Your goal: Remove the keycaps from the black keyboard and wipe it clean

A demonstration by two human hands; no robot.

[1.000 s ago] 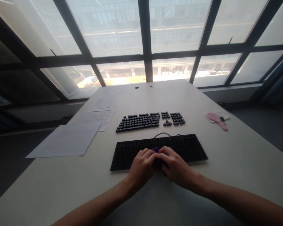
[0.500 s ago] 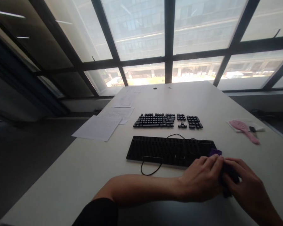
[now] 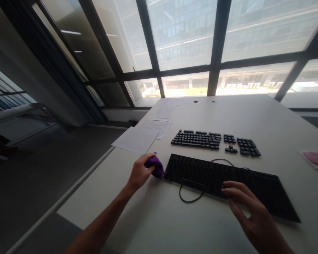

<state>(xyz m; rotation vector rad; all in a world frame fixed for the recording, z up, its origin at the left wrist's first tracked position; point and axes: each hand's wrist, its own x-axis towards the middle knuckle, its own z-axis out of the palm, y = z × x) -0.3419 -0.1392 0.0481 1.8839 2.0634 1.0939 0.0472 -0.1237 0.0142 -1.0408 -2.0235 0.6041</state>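
Observation:
My left hand (image 3: 139, 172) is closed on a purple lump (image 3: 155, 166), held against the left end of a black keyboard base (image 3: 228, 180) that has no keycaps on it. My right hand (image 3: 250, 211) is open, fingers spread, its fingertips on the base's near edge right of centre. A thin black cable loop (image 3: 190, 195) hangs off the base's near side. Behind the base, the removed black keycaps (image 3: 214, 141) lie on the white table (image 3: 153, 218) laid out in keyboard order.
Several paper sheets (image 3: 143, 137) lie at the table's left edge. A pink hairbrush on a plastic bag (image 3: 316, 158) sits at the far right. Large windows with dark frames stand behind the table. The floor drops away on the left.
The view has swung left. My left hand has carried the purple lump from the right end of the keyboard base to its left end. My right hand has let go and now rests open.

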